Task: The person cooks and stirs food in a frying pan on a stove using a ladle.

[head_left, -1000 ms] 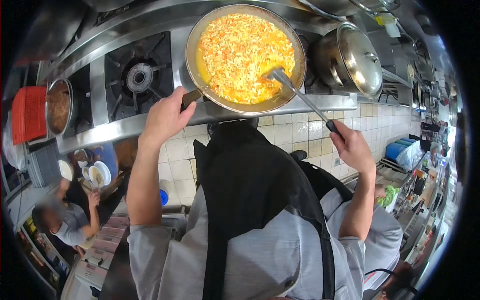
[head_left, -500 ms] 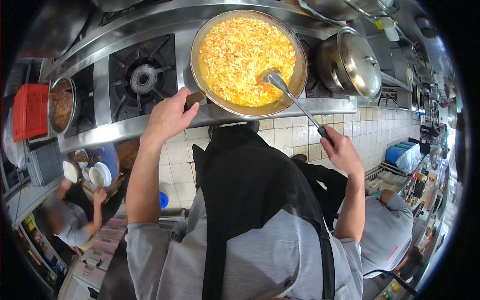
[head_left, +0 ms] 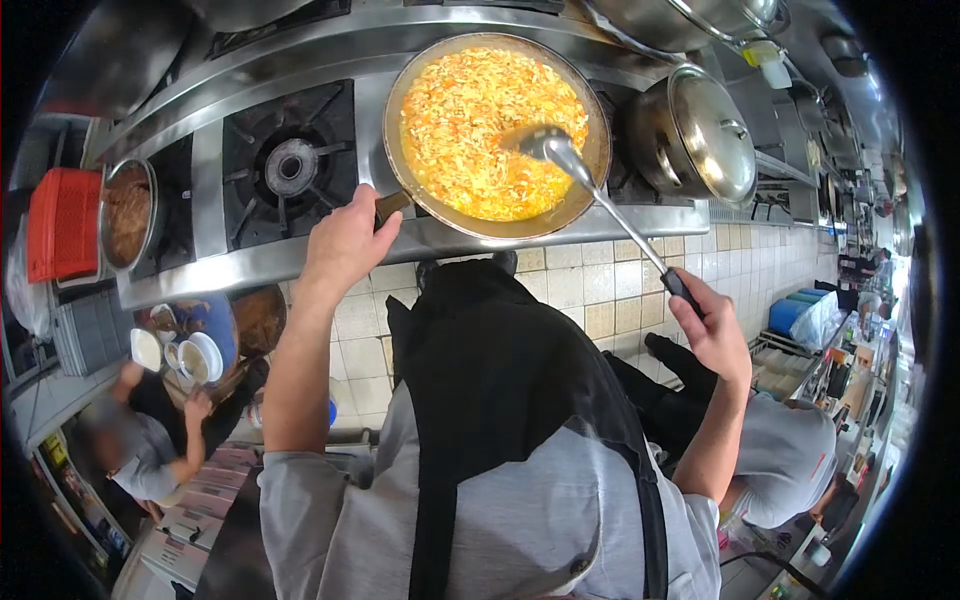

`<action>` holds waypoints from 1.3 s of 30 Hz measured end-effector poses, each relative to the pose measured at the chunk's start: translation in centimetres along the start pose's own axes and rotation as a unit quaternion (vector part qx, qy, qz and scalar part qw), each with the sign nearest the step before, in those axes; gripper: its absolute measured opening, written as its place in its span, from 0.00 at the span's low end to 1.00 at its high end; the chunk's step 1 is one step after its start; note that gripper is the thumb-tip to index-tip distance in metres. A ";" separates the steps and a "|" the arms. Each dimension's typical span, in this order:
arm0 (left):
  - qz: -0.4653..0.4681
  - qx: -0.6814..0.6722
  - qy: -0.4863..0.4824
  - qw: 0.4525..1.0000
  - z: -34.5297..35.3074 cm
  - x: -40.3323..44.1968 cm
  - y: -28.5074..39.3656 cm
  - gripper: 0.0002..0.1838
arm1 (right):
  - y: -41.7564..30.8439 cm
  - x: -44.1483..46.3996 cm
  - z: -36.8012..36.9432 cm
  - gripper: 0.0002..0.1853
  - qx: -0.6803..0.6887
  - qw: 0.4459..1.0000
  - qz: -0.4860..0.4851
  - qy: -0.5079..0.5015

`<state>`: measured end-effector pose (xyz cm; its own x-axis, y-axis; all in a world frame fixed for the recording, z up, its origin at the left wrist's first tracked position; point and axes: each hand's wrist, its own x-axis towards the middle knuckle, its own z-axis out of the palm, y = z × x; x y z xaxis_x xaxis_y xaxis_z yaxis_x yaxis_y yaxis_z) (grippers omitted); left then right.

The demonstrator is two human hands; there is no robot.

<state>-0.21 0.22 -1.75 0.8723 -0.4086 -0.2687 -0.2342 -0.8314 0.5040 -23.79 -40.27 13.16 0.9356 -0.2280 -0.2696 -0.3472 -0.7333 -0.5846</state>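
A large frying pan (head_left: 597, 165) sits on the stove, filled with a yellow mixture (head_left: 480, 120) of pale shreds and orange bits in liquid. My left hand (head_left: 346, 240) is closed around the pan's handle (head_left: 392, 206) at its near-left side. In my right hand (head_left: 714, 328) is the black grip of a long metal cooking spoon (head_left: 625, 222), its shaft slanting up and left. The spoon's rounded head (head_left: 540, 141) is over the right part of the mixture; I cannot tell whether it touches the surface.
A bare burner (head_left: 291, 167) lies left of the pan, a lidded steel pot (head_left: 690, 140) right of it. Farther left are a metal bowl of brown food (head_left: 128, 215) and a red basket (head_left: 62, 225). One person (head_left: 150, 440) works at lower left, another (head_left: 785, 460) at lower right.
The spoon's head has moved slightly left and up over the mixture, turned differently. My right hand has shifted right and down. My left hand keeps its hold on the handle.
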 end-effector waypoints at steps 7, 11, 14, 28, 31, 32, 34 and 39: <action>-0.013 0.017 -0.003 1.000 0.1 0.0 0.1 0.22 | -3.5 10.4 5.6 0.20 -0.025 0.997 -0.067 0.016; 0.003 0.023 0.023 0.999 0.5 -0.4 0.2 0.22 | -2.4 15.4 10.3 0.19 -0.039 0.992 -0.117 0.012; -0.008 0.021 0.025 0.999 0.2 -0.7 0.3 0.22 | 0.0 13.9 9.5 0.19 -0.051 0.996 -0.076 -0.013; -0.030 0.018 0.011 0.999 0.2 -0.5 0.8 0.23 | 1.9 14.9 8.7 0.19 0.019 0.996 -0.063 0.064; -0.033 -0.005 0.025 0.999 0.4 -0.7 0.7 0.25 | 3.8 14.3 10.1 0.18 0.037 0.997 -0.048 0.039; -0.029 -0.019 0.042 0.999 0.8 -0.8 0.5 0.26 | 4.4 13.7 9.9 0.19 0.032 0.999 -0.022 0.032; -0.026 -0.024 0.076 0.996 1.2 -1.4 0.5 0.30 | 4.8 12.8 9.8 0.19 0.023 0.999 0.030 0.014; -0.033 -0.040 0.121 0.991 0.3 -2.7 0.4 0.39 | 5.8 13.4 9.5 0.23 -0.079 0.993 -0.074 0.047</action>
<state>-2.78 0.83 -1.09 0.9642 -0.2443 -0.1033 -0.1473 -0.8172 0.5572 -13.84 -41.46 -1.13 0.9801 -0.1638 -0.1118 -0.1977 -0.8525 -0.4839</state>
